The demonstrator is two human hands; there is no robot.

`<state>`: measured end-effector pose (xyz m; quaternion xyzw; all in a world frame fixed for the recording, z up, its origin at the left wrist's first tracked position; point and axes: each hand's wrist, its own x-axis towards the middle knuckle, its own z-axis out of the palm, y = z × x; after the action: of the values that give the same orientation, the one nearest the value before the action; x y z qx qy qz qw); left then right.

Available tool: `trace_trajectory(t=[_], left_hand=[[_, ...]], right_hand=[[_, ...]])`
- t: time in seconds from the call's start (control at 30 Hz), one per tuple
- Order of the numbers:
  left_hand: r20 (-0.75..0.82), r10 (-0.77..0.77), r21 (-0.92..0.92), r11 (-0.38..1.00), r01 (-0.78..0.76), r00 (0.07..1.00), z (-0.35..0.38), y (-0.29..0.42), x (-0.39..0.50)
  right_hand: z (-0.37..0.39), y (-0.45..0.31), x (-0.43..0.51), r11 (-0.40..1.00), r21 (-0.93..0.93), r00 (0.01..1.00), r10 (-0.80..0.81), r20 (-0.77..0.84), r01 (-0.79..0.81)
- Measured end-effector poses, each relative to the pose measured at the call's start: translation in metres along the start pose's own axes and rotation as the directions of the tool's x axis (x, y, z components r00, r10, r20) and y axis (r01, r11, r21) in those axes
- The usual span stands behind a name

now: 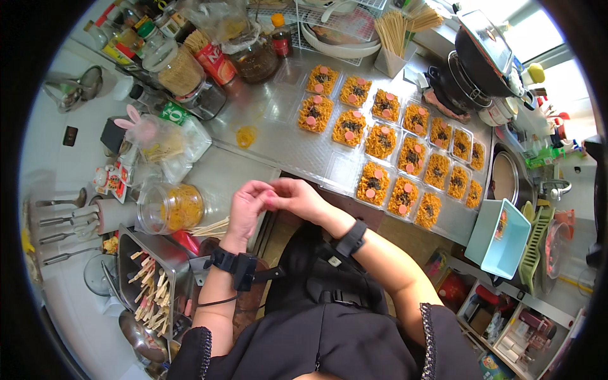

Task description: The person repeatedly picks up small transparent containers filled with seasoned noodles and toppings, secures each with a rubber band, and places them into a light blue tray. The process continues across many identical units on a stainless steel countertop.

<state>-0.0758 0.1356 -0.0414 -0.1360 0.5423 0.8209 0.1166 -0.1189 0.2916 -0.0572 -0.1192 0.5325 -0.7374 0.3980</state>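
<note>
My left hand (248, 209) and my right hand (299, 197) meet above the counter's front edge, fingertips together. Whether something small lies between the fingers cannot be made out. Left of them a clear plastic jar (175, 209) of yellow rubber bands lies on its side. Beyond my hands, a small pile of rubber bands (246, 137) rests on the steel counter (285, 154). To the right stand rows of clear plastic boxes of noodles (349, 127), topped with dark shreds and pink sausage slices. An empty clear box (338, 170) sits beside the nearest row.
Jars and bottles (175, 69) crowd the back left. A steel container of wooden skewers (152, 289) stands at the lower left, near a knife handle (270, 274). A light-blue bin (498, 237) stands at the right, by the sink (504, 173). Black pots (458, 85) stand back right.
</note>
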Motion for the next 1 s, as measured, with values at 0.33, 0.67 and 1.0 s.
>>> trace_trajectory(t=[0.33,0.67,1.0], left_hand=[[0.299,-0.378,0.034,0.922,0.386,0.876,0.069,-0.060,0.001],[-0.206,-0.407,-0.133,0.913,0.387,0.890,0.084,-0.116,0.041],[-0.255,-0.045,0.176,0.980,0.092,0.966,0.096,-0.128,0.040]], right_hand=[[-0.042,-0.008,-0.125,0.709,0.612,0.926,-0.164,-0.340,0.350],[-0.062,0.013,-0.197,0.771,0.591,0.927,0.002,-0.376,0.238],[-0.085,0.019,-0.220,0.768,0.566,0.836,0.076,-0.544,0.298]])
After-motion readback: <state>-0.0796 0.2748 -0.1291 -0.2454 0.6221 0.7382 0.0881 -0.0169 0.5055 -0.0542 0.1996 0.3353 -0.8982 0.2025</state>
